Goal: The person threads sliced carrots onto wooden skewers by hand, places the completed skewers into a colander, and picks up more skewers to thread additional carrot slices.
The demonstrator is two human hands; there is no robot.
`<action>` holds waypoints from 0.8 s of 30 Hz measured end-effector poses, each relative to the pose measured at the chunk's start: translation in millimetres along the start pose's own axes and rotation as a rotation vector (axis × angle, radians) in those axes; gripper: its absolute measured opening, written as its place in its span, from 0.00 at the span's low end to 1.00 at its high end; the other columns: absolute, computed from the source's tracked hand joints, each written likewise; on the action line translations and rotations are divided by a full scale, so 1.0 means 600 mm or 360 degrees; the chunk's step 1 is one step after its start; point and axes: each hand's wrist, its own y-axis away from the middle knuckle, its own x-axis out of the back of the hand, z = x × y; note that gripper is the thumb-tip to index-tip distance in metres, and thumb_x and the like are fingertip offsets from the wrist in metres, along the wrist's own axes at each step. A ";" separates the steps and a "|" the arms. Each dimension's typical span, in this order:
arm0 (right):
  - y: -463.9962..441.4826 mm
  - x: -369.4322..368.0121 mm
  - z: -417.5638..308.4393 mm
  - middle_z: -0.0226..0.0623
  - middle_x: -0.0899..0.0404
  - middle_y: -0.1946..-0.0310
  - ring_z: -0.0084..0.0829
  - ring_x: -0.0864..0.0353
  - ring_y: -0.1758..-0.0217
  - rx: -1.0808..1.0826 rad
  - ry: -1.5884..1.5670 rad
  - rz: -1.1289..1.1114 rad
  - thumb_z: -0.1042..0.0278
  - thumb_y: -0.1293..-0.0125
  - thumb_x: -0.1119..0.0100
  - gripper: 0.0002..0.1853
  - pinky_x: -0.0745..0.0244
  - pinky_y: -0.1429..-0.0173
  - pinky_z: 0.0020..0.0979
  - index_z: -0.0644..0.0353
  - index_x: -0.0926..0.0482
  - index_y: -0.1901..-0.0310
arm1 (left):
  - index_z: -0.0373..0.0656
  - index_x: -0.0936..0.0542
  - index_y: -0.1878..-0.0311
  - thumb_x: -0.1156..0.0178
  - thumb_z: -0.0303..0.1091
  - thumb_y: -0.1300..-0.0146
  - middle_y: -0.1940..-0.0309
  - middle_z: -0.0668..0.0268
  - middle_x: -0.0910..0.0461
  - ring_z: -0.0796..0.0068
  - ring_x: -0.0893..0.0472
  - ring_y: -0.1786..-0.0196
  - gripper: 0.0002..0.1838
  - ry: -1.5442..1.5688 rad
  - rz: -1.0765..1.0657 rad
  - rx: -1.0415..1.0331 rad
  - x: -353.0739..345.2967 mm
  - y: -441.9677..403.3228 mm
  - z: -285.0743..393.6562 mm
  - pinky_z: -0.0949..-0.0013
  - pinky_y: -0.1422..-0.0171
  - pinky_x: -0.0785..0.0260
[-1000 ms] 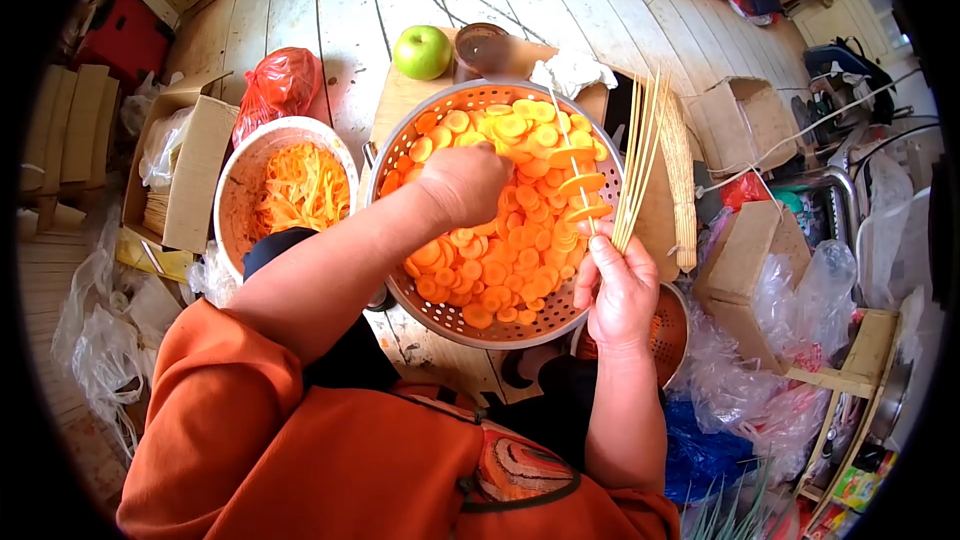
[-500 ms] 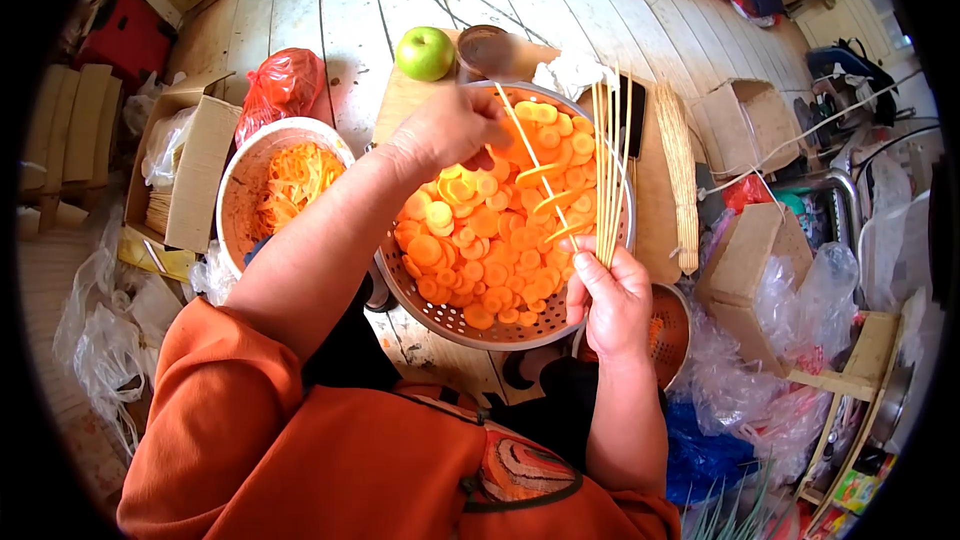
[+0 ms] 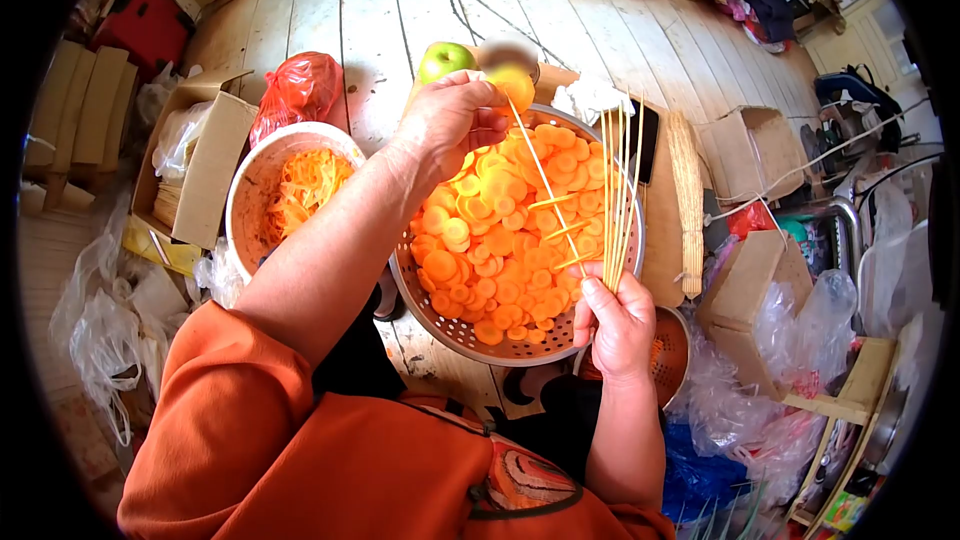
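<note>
A large metal colander (image 3: 455, 338) holds a heap of orange carrot slices (image 3: 505, 275). Above its far left rim, my left hand (image 3: 450, 120) pinches a round carrot slice (image 3: 516, 88) at the upper tip of a slanting skewer (image 3: 537, 162). Three more slices sit spaced along the lower part of that skewer. Its lower end is in my right hand (image 3: 615, 325), at the colander's right edge. The fingers there are also closed around a fan of several bare skewers (image 3: 618, 200).
A bucket of shredded carrot (image 3: 238, 215) stands left, below a red bag (image 3: 303, 90). Behind the colander are a green apple (image 3: 445, 61) and a dark bowl. A skewer bundle (image 3: 687, 205) lies right, beside cardboard boxes (image 3: 750, 155) and plastic bags. A smaller colander (image 3: 672, 350) is below my right hand.
My left hand has risen from the carrot heap to the skewer's upper tip with a slice. The held skewer now leans further left. The whole view has shifted slightly.
</note>
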 end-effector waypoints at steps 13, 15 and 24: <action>0.002 0.002 0.001 0.31 0.28 0.85 0.17 0.35 0.89 0.0031 0.0009 -0.0002 0.71 0.33 0.48 0.09 0.38 0.84 0.17 0.67 0.24 0.56 | 0.45 0.28 0.66 0.43 0.26 0.42 0.75 0.70 0.25 0.80 0.26 0.77 0.04 -0.0088 0.0022 -0.0113 -0.003 -0.003 -0.002 0.76 0.70 0.29; 0.002 0.003 0.002 0.31 0.28 0.85 0.17 0.35 0.89 0.0038 0.0001 0.0004 0.71 0.33 0.48 0.09 0.38 0.84 0.18 0.67 0.24 0.56 | 0.45 0.28 0.67 0.43 0.26 0.43 0.77 0.71 0.25 0.81 0.26 0.77 0.04 -0.0280 -0.0035 -0.0214 0.001 -0.008 -0.001 0.77 0.71 0.31; -0.001 -0.005 0.003 0.32 0.27 0.83 0.18 0.34 0.88 0.0095 -0.0072 0.0081 0.72 0.33 0.48 0.09 0.38 0.85 0.18 0.67 0.25 0.56 | 0.43 0.28 0.71 0.40 0.21 0.47 0.78 0.74 0.28 0.85 0.28 0.75 0.07 -0.0850 -0.0299 -0.0318 -0.028 0.020 -0.039 0.78 0.69 0.32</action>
